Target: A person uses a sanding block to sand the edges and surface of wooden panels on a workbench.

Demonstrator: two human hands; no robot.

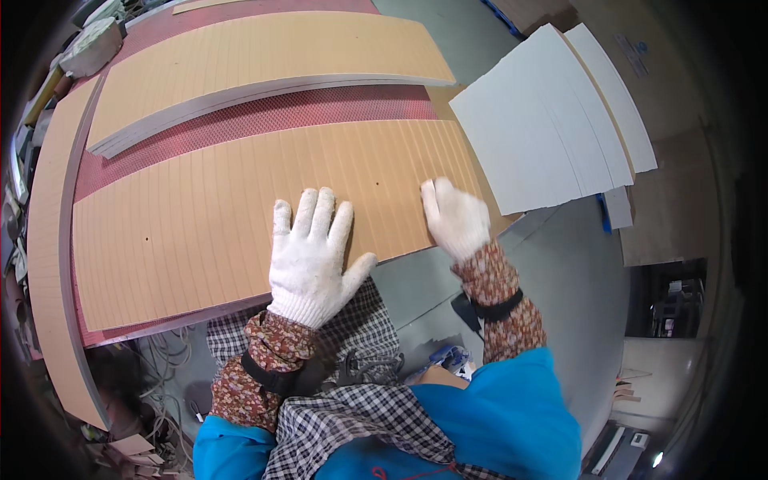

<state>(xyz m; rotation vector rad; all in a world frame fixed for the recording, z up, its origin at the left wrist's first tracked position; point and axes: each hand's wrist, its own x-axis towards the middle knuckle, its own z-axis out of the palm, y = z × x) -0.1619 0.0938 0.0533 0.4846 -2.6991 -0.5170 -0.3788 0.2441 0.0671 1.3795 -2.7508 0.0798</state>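
Left fingers [322, 214] on board [200, 220], blue markings [642, 48]

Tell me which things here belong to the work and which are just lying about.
Part of the work:
grooved wood-coloured board
left hand, spread flat on it
right hand, at its right part, fingers curled; grip unclear
red mesh surface beneath

Seemingly just lying about:
board scraps, lower left
pale bundle, upper left

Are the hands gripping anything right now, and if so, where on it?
The left hand grips nothing, lying spread on the near tan board. The right hand is curled over that board; whether it holds anything cannot be told.
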